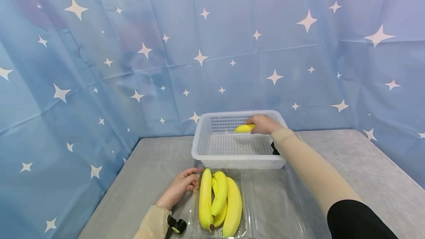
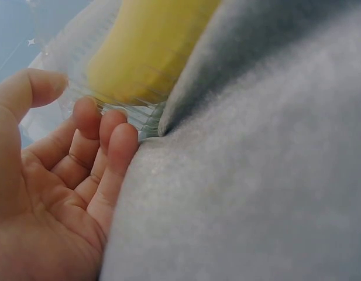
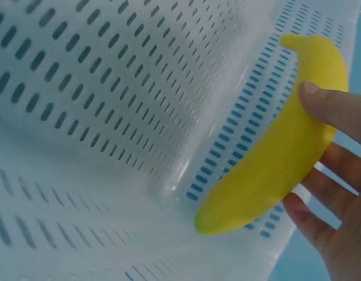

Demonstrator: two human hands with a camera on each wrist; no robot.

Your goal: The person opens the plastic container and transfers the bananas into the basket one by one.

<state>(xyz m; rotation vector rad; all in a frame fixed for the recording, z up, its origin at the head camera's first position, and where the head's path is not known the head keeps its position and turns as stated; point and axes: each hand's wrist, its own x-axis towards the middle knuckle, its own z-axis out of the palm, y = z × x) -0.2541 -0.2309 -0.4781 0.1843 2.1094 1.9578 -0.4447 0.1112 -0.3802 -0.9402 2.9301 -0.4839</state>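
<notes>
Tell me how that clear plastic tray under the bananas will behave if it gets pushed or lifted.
The clear tray looks thin and crinkly, so it would probably flex rather than stay stiff. With the bananas all on its left side, lifting it may sag or tip that way. The left hand touches its edge.

Head view bright and even, soft diffuse light from above; only faint shadow on the bench (image 1: 149,172) under the white basket (image 1: 232,158), mild glare on the clear plastic tray (image 1: 275,202) just in front of that basket, and the star-print backdrop (image 1: 99,65) bows outward toward the frame edges, wide-lens distortion. Left wrist view soft throughout: bananas (image 2: 145,47) a yellow blur, the bench cloth fuzzy close to the lens. Right wrist view well lit, the held banana (image 3: 274,158) fairly sharp, basket wall to its left smeared and washed out.
</notes>
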